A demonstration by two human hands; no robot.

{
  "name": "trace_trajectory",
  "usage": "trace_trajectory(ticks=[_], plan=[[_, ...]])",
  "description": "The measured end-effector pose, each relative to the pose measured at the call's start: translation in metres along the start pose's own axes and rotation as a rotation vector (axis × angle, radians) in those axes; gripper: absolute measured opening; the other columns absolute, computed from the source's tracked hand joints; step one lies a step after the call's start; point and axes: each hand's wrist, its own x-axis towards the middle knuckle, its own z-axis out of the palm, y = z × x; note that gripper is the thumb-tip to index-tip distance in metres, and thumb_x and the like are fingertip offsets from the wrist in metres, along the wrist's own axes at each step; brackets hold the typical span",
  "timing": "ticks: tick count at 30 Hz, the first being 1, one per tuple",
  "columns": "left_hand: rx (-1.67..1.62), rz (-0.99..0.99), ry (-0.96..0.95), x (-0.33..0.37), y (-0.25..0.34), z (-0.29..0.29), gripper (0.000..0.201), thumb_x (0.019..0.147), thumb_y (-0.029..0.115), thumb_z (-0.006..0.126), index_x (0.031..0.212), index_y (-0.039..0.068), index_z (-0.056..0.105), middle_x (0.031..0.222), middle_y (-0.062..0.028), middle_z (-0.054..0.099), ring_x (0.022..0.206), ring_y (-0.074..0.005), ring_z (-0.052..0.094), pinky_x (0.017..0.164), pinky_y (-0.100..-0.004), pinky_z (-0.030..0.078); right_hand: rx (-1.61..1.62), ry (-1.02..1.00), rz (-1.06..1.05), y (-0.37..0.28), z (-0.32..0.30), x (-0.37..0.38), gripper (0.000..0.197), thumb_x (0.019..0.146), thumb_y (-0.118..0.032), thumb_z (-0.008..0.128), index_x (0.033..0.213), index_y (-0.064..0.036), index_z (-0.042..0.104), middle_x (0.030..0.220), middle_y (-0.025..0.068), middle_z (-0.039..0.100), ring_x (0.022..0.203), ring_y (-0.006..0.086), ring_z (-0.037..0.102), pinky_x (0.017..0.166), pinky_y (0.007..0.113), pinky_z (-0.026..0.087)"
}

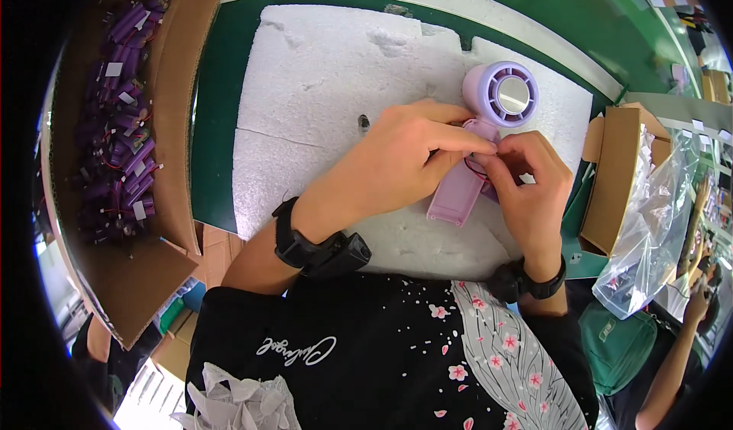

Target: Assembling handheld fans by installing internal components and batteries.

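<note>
A light-purple handheld fan (475,94) lies on the white foam board (321,71), its round head pointing away from me. Its handle shell (456,193) is opened up, hollow and facing upward. Thin dark and red wires (478,172) show inside the shell, beneath my fingertips. My left hand (416,144) reaches in from the left, its fingers closed on the fan around the neck. On the other side, the thumb and forefinger of my right hand (534,167) are pinched together over the top of the handle. Whatever sits between these fingertips is hidden.
At the left stands a cardboard box (175,71) filled with purple wrapped battery cells (130,155) with wires. To the right is another cardboard box (615,178) with clear plastic bags (649,224). Other people's arms show at both lower edges.
</note>
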Motion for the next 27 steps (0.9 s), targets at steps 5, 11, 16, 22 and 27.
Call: trace_trajectory(ticks=[5, 11, 16, 22, 27], plan=[[-0.014, 0.04, -0.012, 0.002, -0.006, -0.001, 0.031, 0.08, -0.005, 0.061, 0.106, 0.009, 0.071, 0.112, -0.0171, 0.063, 0.094, -0.0291, 0.065, 0.078, -0.0324, 0.053, -0.106, -0.076, -0.117, -0.003, -0.023, -0.004, 0.02, 0.071, -0.001, 0.077, 0.087, 0.0003, 0.065, 0.089, 0.0102, 0.064, 0.067, 0.0217, 0.062, 0.06, 0.03, 0.05], [-0.029, -0.025, -0.062, 0.002, -0.002, -0.005, 0.033, 0.077, -0.004, 0.061, 0.104, 0.009, 0.072, 0.112, -0.0163, 0.063, 0.091, -0.0274, 0.065, 0.076, -0.0313, 0.053, -0.274, -0.053, -0.181, 0.0, -0.035, -0.033, 0.019, 0.07, -0.001, 0.075, 0.086, 0.001, 0.065, 0.096, 0.0112, 0.066, 0.076, 0.0262, 0.063, 0.065, 0.035, 0.051], [-0.107, -0.175, -0.059, -0.001, 0.004, -0.003, 0.034, 0.074, -0.005, 0.06, 0.103, 0.009, 0.073, 0.113, -0.0152, 0.063, 0.088, -0.0229, 0.065, 0.074, -0.0279, 0.052, -0.35, -0.07, -0.228, -0.012, -0.034, -0.032, 0.016, 0.07, 0.003, 0.073, 0.085, 0.0039, 0.066, 0.097, 0.0146, 0.067, 0.078, 0.0272, 0.066, 0.07, 0.034, 0.052], [-0.128, -0.225, -0.018, -0.004, 0.005, 0.003, 0.034, 0.073, -0.006, 0.06, 0.1, 0.008, 0.073, 0.112, -0.015, 0.064, 0.086, -0.0206, 0.065, 0.072, -0.0266, 0.052, -0.47, -0.144, -0.198, -0.017, -0.024, -0.034, 0.015, 0.07, 0.002, 0.073, 0.082, 0.005, 0.065, 0.098, 0.0153, 0.068, 0.08, 0.0297, 0.066, 0.07, 0.034, 0.053], [-0.097, -0.177, 0.022, -0.009, 0.0, 0.003, 0.033, 0.072, -0.005, 0.06, 0.1, 0.008, 0.073, 0.111, -0.0156, 0.064, 0.086, -0.021, 0.066, 0.074, -0.0272, 0.052, -0.376, -0.102, -0.134, -0.002, -0.026, -0.032, 0.018, 0.069, -0.001, 0.075, 0.083, 0.0048, 0.066, 0.097, 0.0147, 0.069, 0.079, 0.0282, 0.066, 0.069, 0.034, 0.054]])
